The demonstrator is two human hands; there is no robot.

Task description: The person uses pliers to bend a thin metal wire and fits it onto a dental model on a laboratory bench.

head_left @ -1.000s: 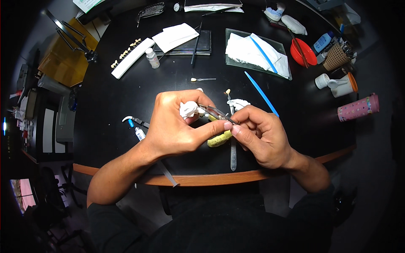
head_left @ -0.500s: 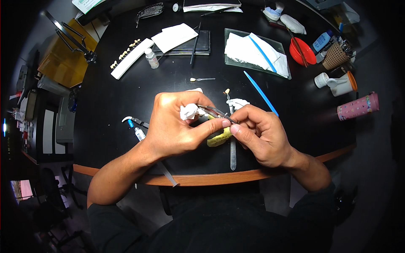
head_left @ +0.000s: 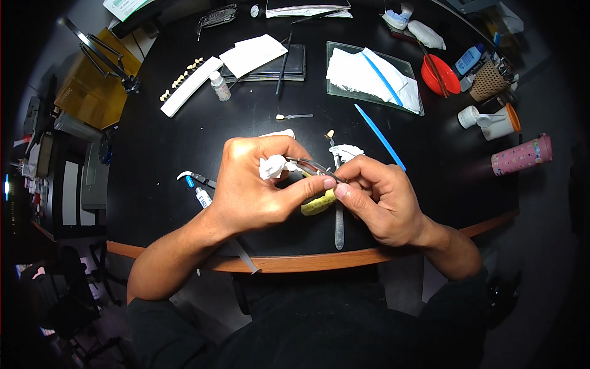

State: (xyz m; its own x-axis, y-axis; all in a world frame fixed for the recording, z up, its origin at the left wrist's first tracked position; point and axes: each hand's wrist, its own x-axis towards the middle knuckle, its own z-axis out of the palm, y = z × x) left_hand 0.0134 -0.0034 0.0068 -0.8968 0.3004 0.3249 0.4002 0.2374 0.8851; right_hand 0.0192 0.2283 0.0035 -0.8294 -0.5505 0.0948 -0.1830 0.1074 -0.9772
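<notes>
My left hand [head_left: 258,190] is closed on a crumpled white tissue [head_left: 273,166] and a thin metal instrument [head_left: 313,166]; its thumb reaches to the instrument's right end. My right hand [head_left: 378,200] pinches that same end, its fingertips touching my left thumb; any small piece between them is hidden. Beneath lies a yellow curved mould [head_left: 313,208], partly covered, beside a pale strip handle [head_left: 339,230]. Behind my right hand are a white cloth [head_left: 347,149] and a small tooth-coloured tab [head_left: 330,133]. Left of my left hand lie a tube [head_left: 203,197] and a curved-tipped tool [head_left: 186,175].
Around the black desk [head_left: 166,141] are a shade guide [head_left: 190,89], bottle [head_left: 220,86], white papers [head_left: 252,55], glass slab [head_left: 415,104], blue stick [head_left: 379,136], red bowl [head_left: 439,75], white jars [head_left: 495,129], pink tumbler [head_left: 521,155] and an arm-mounted device [head_left: 104,55].
My left hand and the tissue have shifted very slightly down and left. Both hands keep their grip on the metal instrument.
</notes>
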